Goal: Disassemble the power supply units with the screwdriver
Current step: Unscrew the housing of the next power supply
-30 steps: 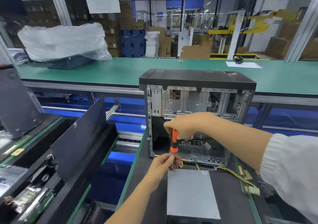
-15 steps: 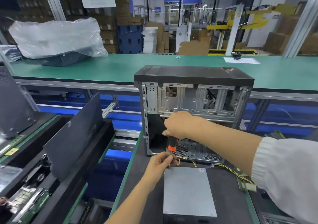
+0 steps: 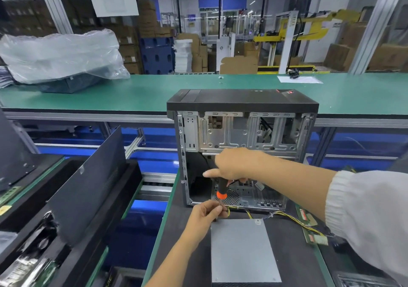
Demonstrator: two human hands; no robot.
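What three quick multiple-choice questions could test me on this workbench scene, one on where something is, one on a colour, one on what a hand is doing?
1. Where does the grey power supply unit lie?
A. on top of the computer case
B. on the dark mat in front of the computer case
C. on the green bench behind

2. What colour is the collar at the lower end of the screwdriver handle?
A. orange
B. blue
C. white

3. What is the left hand doing?
A. resting flat on the mat
B. gripping the plastic bag
C. pinching the screwdriver shaft near its tip

Answers:
1 B: the unit sits flat, nearer the camera than the open computer case.
2 A: the screwdriver shows an orange band below the black grip held by the right hand.
3 C: the left hand has its fingers closed round the thin shaft at the unit's corner.
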